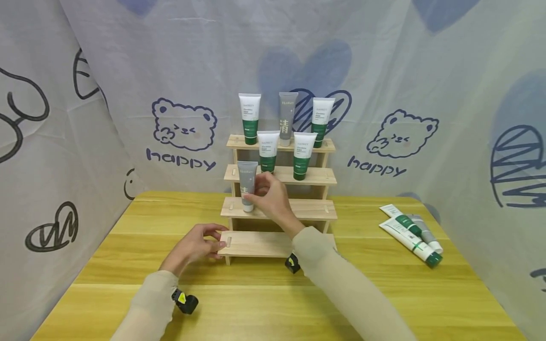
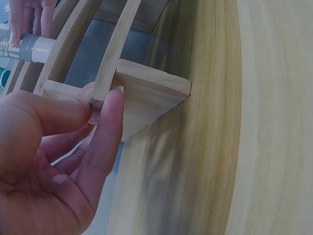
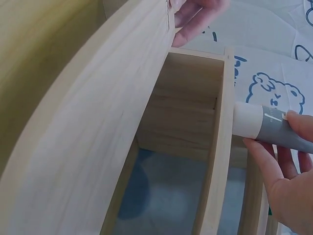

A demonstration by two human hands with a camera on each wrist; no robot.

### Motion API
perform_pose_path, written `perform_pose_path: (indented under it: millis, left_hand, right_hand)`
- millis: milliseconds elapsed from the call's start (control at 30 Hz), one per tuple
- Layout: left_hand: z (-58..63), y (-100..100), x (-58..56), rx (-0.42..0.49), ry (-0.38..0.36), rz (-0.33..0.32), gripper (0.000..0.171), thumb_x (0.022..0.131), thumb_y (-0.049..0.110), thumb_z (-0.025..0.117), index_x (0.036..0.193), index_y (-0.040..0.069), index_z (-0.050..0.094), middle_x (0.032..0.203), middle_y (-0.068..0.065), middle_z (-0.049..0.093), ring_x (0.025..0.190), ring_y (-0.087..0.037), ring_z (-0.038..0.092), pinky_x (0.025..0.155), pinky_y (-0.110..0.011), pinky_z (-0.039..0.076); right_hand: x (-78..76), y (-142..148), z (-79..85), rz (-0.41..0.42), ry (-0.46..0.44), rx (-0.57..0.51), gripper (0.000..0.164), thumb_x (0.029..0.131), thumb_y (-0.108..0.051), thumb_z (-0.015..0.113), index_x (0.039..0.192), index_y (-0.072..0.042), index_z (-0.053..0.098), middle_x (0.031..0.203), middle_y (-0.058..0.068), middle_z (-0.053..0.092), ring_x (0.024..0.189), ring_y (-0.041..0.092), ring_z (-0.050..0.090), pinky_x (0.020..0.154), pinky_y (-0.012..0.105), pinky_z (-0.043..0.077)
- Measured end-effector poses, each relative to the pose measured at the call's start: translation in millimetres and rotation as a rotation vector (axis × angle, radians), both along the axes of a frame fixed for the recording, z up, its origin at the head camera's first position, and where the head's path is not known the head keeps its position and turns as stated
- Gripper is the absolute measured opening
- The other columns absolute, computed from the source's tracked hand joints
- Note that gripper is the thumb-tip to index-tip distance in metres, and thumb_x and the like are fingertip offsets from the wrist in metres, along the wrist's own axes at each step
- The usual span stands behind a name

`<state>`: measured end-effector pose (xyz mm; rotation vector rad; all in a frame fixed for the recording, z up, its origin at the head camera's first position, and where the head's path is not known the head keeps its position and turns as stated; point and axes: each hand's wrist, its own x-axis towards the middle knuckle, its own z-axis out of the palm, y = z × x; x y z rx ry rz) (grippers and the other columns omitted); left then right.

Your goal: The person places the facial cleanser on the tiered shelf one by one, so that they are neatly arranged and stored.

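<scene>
My right hand [image 1: 273, 198] pinches a grey squeeze tube [image 1: 247, 182] upright, white cap down, at the left of the second-lowest step of a wooden tiered stand [image 1: 264, 244]. In the right wrist view the tube's white cap [image 3: 246, 120] meets the edge of that step. My left hand [image 1: 197, 246] pinches the left end of the lowest step between thumb and fingers; the left wrist view shows this grip close up. On the step above stand two white-and-green tubes [image 1: 268, 149]. The top step bears a grey tube [image 1: 287, 118] between two white-and-green ones.
On the table's right side lie white-and-green tubes [image 1: 409, 240] and a grey tube [image 1: 428, 234], partly overlapping. Behind the stand hangs a printed cloth [image 1: 256, 57]. The yellow wooden table [image 1: 239, 303] extends in front of the stand.
</scene>
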<state>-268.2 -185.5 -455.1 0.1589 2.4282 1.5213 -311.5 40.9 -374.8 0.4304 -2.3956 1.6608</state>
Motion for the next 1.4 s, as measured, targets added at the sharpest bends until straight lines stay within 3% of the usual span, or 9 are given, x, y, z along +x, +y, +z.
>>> perform_pose_path:
  millis: [633, 1400]
  left_hand:
    - [0.0, -0.5, -0.5, -0.002, 0.005, -0.008, 0.044, 0.096, 0.002, 0.070, 0.139, 0.002, 0.060, 0.114, -0.018, 0.060, 0.071, -0.018, 0.071, 0.073, -0.038, 0.068]
    - [0.6, 0.0, 0.1, -0.016, -0.004, -0.005, 0.044, 0.096, 0.004, 0.070, 0.139, 0.003, 0.060, 0.115, -0.018, 0.060, 0.073, -0.018, 0.070, 0.073, -0.037, 0.067]
  right_hand:
    - [1.6, -2.8, -3.3, -0.023, -0.018, 0.028, 0.045, 0.085, -0.009, 0.085, 0.124, -0.005, 0.063, 0.122, 0.015, 0.071, 0.108, 0.029, 0.071, 0.098, 0.037, 0.062]
    - [3.4, 2.7, -3.6, 0.040, -0.032, 0.059, 0.050, 0.088, -0.013, 0.083, 0.132, -0.005, 0.059, 0.127, 0.015, 0.069, 0.115, 0.029, 0.070, 0.104, 0.038, 0.060]
